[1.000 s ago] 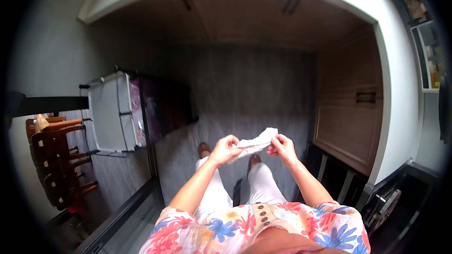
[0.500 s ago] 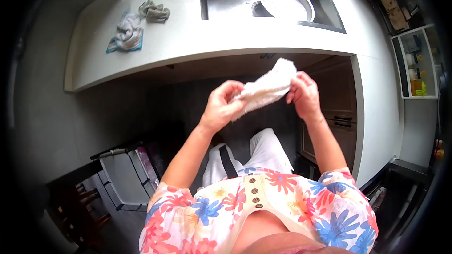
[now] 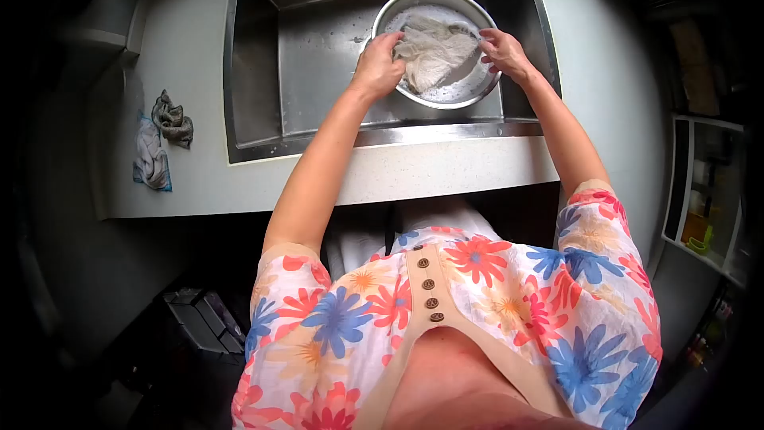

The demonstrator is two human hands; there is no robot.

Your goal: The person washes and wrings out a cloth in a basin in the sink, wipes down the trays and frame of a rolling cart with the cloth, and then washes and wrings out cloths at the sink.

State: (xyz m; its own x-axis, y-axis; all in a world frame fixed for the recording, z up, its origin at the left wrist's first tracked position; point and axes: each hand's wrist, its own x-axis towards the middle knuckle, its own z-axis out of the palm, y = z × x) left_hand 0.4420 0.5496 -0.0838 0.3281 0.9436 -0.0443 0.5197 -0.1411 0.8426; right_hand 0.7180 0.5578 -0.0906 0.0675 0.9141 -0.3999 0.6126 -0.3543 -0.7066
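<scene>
A pale cloth [image 3: 434, 54] is spread inside a round metal basin [image 3: 452, 102], over sudsy liquid. The basin stands in the right part of a steel sink [image 3: 318, 72]. At the cloth's left edge, my left hand [image 3: 380, 66] has its fingers closed on the fabric, over the basin's rim. My right hand [image 3: 504, 54] is at the basin's right side, its fingertips pinching the cloth's right corner.
On the white counter [image 3: 195, 72] left of the sink lie a crumpled grey cloth [image 3: 173, 119] and a white cloth with blue edging [image 3: 151, 155]. A shelf unit [image 3: 704, 191] with bottles is at the right. A rack [image 3: 205, 320] stands low at the left.
The view has risen from the floor to the sink. Both hands have moved forward over the counter edge, and the cloth between them has gone down into the basin.
</scene>
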